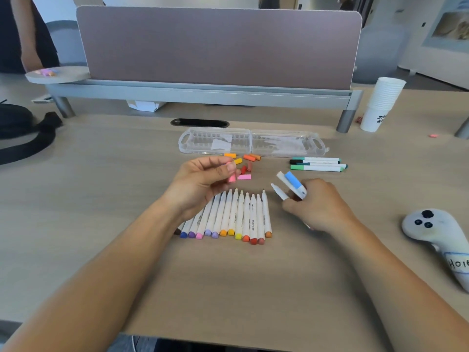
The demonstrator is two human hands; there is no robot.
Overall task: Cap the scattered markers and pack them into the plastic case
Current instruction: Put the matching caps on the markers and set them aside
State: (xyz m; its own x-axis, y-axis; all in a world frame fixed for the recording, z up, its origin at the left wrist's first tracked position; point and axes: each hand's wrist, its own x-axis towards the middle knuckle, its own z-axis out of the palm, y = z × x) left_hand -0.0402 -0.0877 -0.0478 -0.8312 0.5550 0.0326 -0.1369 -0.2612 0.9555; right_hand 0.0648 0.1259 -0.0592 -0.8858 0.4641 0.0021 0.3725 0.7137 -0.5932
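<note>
**Pink cap and markers in hand**

The left hand (203,181) pinched a pink cap (231,178) between thumb and fingertips. The right hand's (319,207) curled fingers gripped two markers (291,182), one blue-capped. Uncapped markers (233,217) lay in a row on the desk (101,199); the open case (286,144) sat beyond loose caps (248,157).

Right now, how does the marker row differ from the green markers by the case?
The row points toward the case, tips bare; the green markers lie crosswise, capped. The row holds many, the green markers few. Both have white barrels and lie outside the case.
</note>
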